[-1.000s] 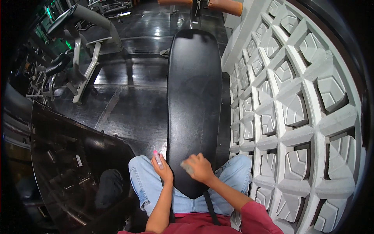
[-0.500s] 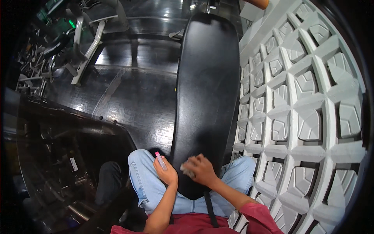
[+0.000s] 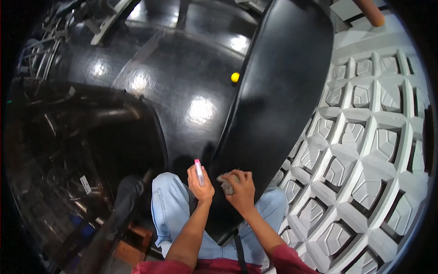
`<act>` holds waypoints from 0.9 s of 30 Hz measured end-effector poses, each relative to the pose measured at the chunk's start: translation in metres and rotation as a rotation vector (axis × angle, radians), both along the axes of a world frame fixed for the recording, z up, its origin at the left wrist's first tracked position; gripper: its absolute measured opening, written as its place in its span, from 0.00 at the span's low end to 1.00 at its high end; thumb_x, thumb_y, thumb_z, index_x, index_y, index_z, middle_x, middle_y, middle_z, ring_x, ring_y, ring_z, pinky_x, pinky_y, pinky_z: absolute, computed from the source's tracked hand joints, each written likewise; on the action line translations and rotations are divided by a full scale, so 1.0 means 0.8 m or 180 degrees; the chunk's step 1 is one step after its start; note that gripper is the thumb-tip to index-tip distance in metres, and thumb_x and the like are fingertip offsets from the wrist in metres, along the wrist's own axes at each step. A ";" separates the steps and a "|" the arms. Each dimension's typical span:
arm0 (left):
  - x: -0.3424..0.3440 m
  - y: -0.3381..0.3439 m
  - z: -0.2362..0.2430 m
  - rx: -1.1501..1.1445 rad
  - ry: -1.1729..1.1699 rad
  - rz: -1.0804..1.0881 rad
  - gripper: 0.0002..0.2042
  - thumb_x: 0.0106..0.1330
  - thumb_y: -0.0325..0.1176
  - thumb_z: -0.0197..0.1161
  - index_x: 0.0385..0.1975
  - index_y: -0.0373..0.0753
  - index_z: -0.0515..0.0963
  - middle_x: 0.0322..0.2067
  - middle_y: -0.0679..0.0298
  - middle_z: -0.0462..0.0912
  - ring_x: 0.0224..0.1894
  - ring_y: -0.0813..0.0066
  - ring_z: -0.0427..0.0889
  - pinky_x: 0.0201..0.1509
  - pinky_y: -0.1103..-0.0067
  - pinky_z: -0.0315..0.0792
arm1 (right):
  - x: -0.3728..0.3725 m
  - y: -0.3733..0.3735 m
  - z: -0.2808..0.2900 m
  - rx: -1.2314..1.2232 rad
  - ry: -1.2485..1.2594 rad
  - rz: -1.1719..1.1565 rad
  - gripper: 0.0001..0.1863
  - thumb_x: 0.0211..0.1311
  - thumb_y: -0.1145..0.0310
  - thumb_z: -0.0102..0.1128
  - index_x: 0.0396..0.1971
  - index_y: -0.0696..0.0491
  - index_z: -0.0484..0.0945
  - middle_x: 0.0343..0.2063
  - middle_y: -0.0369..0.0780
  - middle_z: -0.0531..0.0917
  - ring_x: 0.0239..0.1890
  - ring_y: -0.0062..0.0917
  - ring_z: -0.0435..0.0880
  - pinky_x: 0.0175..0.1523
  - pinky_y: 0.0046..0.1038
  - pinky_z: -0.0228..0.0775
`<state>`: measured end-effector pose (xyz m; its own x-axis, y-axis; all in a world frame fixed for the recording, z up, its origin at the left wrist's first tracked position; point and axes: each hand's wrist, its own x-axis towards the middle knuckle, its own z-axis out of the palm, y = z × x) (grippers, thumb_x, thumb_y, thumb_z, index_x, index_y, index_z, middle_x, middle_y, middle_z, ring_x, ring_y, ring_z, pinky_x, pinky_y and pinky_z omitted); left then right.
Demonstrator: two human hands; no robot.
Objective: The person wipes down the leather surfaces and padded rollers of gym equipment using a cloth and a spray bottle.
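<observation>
My left hand (image 3: 200, 185) is closed round a small clear bottle (image 3: 200, 174) with a pink cap, held upright over my left knee. My right hand (image 3: 240, 188) grips a crumpled greyish cloth (image 3: 226, 183), its fingers bent over the top. Both hands are close together but apart, above the near end of a long black padded bench (image 3: 278, 91). I sit astride this bench, with a knee on either side.
A white lattice wall (image 3: 360, 132) runs along the right side. Left of the bench, a yellow ball-like thing (image 3: 235, 77) shows on the shiny black floor (image 3: 182, 68). A dark reflective panel (image 3: 91, 137) stands at the left, and metal gym frames (image 3: 109, 20) lie beyond.
The view has turned, so the bench slants to the right and the yellow thing shows fully. My left hand has lifted the bottle to a more upright position. The right hand still grips the cloth.
</observation>
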<state>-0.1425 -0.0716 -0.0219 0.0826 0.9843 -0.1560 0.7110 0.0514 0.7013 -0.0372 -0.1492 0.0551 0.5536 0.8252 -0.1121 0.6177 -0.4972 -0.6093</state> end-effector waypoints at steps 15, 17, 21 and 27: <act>-0.007 0.003 0.003 -0.0160 -0.0345 0.0263 0.11 0.71 0.36 0.59 0.46 0.36 0.77 0.43 0.55 0.80 0.47 0.50 0.79 0.51 0.62 0.71 | -0.007 0.022 0.009 -0.0246 -0.0076 0.0462 0.31 0.31 0.78 0.73 0.43 0.41 0.81 0.45 0.35 0.76 0.47 0.38 0.75 0.50 0.36 0.75; -0.017 0.002 0.008 -0.0037 -0.0568 0.0278 0.11 0.71 0.35 0.59 0.45 0.35 0.77 0.43 0.54 0.79 0.47 0.50 0.79 0.52 0.62 0.71 | -0.016 0.020 0.012 -0.0381 -0.0137 0.1022 0.31 0.32 0.77 0.73 0.44 0.40 0.81 0.45 0.34 0.76 0.47 0.37 0.76 0.47 0.36 0.77; -0.049 0.007 0.044 0.0276 -0.0961 0.0102 0.08 0.71 0.33 0.60 0.41 0.33 0.78 0.38 0.54 0.80 0.41 0.54 0.80 0.46 0.67 0.73 | 0.032 0.046 0.024 -0.0700 -0.0452 0.1237 0.28 0.38 0.77 0.71 0.45 0.40 0.81 0.44 0.34 0.77 0.47 0.36 0.76 0.46 0.37 0.78; -0.110 0.029 0.135 -0.0583 -0.1090 -0.0038 0.13 0.70 0.37 0.63 0.28 0.34 0.79 0.24 0.60 0.80 0.26 0.67 0.81 0.31 0.73 0.70 | 0.029 0.066 0.019 -0.0844 -0.0649 0.0679 0.24 0.42 0.72 0.73 0.45 0.42 0.81 0.47 0.34 0.76 0.50 0.36 0.75 0.48 0.39 0.80</act>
